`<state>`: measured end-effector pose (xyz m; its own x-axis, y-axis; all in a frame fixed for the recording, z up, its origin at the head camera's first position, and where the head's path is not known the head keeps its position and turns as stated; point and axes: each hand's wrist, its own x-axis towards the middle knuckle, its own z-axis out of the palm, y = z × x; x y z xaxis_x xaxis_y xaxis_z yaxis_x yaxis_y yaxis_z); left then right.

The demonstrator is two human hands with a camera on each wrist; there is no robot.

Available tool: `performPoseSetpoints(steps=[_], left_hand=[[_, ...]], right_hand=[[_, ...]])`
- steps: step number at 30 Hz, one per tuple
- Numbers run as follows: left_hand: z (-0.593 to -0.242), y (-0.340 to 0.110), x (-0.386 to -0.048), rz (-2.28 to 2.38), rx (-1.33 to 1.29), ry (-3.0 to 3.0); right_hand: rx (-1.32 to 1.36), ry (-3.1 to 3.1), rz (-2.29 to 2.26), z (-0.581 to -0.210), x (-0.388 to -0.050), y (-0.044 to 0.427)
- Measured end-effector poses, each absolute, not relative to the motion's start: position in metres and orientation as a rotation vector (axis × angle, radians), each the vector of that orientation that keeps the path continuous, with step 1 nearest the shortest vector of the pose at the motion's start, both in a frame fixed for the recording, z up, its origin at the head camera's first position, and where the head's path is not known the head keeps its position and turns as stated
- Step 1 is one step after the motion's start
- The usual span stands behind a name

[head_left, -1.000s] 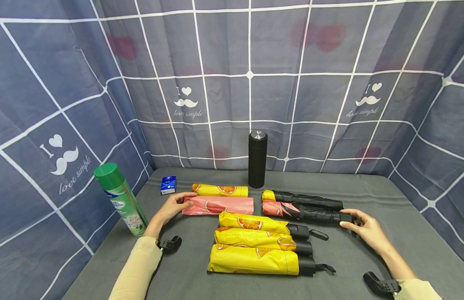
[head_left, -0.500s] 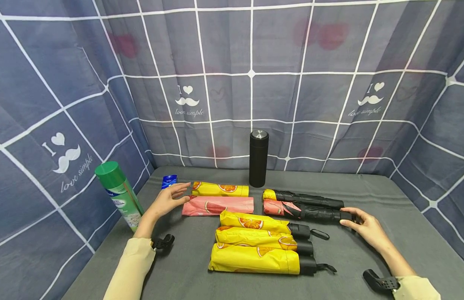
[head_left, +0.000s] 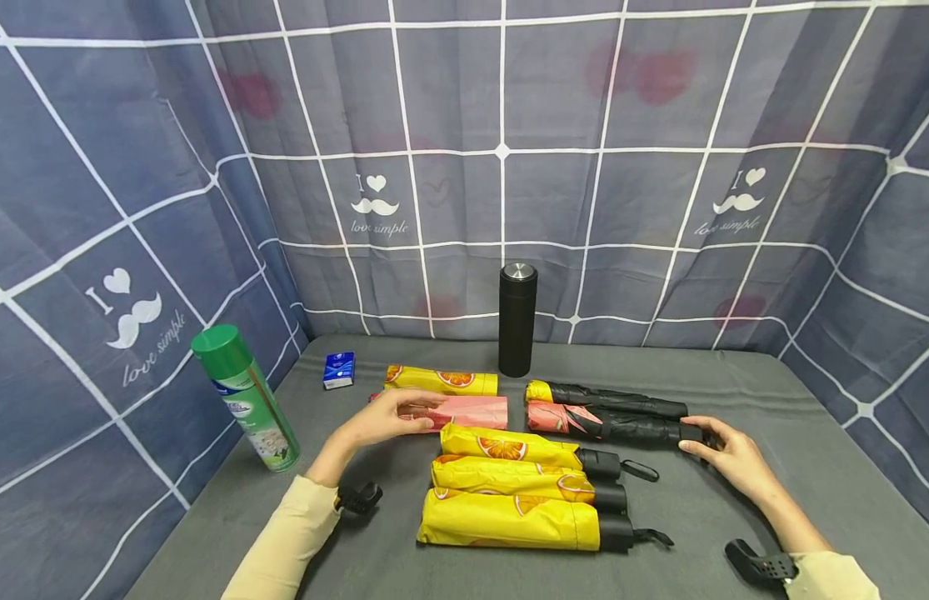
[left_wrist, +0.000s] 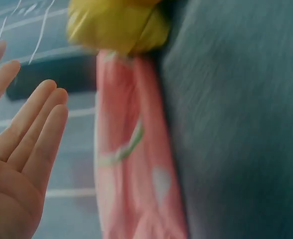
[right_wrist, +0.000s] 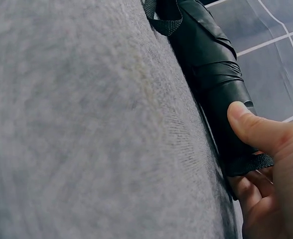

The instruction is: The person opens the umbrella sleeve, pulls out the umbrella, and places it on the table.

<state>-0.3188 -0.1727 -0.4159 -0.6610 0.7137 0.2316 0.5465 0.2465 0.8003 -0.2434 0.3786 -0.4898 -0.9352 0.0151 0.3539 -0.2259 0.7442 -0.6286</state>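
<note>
In the head view the left hand [head_left: 392,417] is over the left part of a pink sleeve [head_left: 475,411]; its fingers look straight in the left wrist view, apart from the pink sleeve [left_wrist: 131,149]. The right hand [head_left: 734,457] grips the handle end of a black and pink folded umbrella [head_left: 629,427], thumb on top in the right wrist view, where the black handle [right_wrist: 226,119] shows. Behind that umbrella lies a black and yellow one [head_left: 621,398]. A yellow sleeve [head_left: 467,382] lies behind the pink one.
Three yellow umbrellas in sleeves [head_left: 509,518] lie in front. A black flask [head_left: 516,325] stands at the back. On the left are a green spray can [head_left: 250,404], leaning, and a small blue box [head_left: 339,370]. A patterned curtain [head_left: 449,192] surrounds the table.
The left hand has left the pink sleeve's left end, moved back to the left, then come right over the sleeve. The right hand stays on the umbrella handle.
</note>
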Motion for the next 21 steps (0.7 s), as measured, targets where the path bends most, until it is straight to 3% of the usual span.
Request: performPoseSetpoints(steps=[21], left_hand=[[-0.441,-0.123,-0.326,0.917,1.386,2.294]], right_hand=[[0.163,-2.625,0.946,-0.486,-0.248,0.377]])
